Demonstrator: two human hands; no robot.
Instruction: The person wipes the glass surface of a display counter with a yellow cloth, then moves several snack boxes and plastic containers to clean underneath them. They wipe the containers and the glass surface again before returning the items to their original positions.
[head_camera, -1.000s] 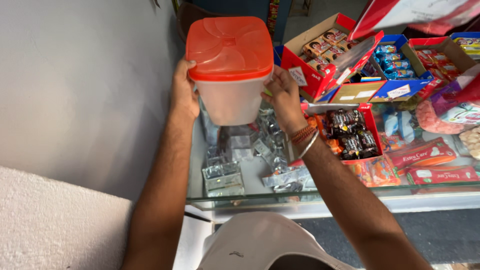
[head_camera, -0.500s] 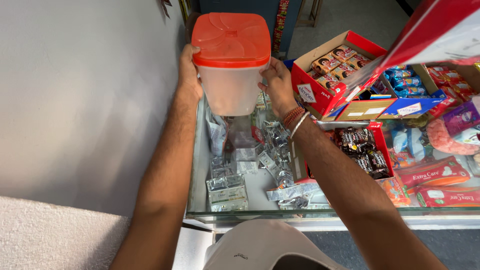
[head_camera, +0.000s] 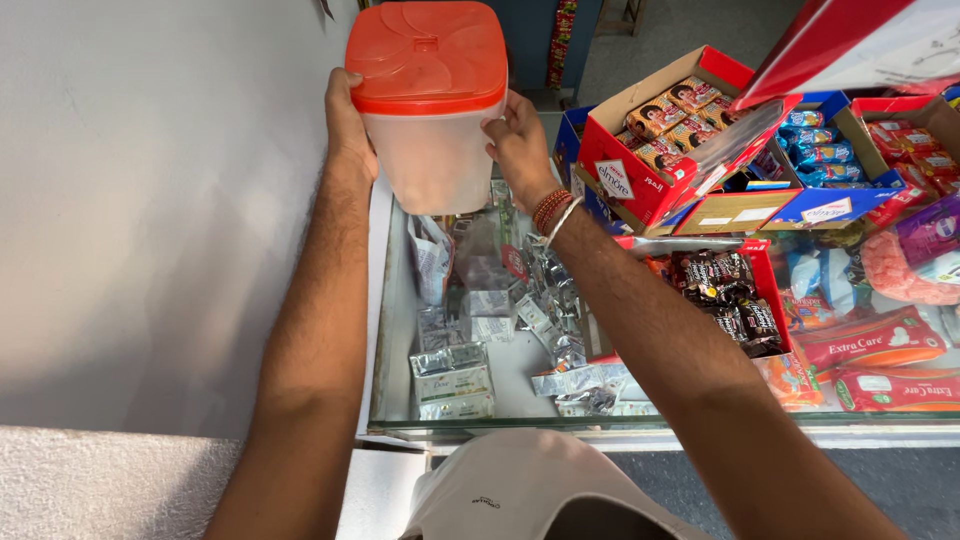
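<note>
Glass counter (head_camera: 400, 330) beside a pale wall bore foil sachets (head_camera: 455, 375). Above it, the left hand (head_camera: 348, 125) and right hand (head_camera: 520, 140) clasped an orange-lidded translucent tub (head_camera: 430, 110) by its sides; slick plastic could slip and drop onto the glass.

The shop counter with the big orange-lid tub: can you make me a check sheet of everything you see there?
Surface: glass-topped counter against a white wall; silver sachets show beneath the glass.
Job's things: translucent tub with an orange lid, lid on, held up above the counter.
Clutter: open red carton of biscuit packs, blue carton of wrapped snacks, dark chocolate packets, flat red packs.
Grippers: left hand and right hand press the tub's opposite sides; bangles on the right wrist.
Cables: nothing seen.
Surroundings: grey floor beyond the counter; white cap brim at bottom edge.
</note>
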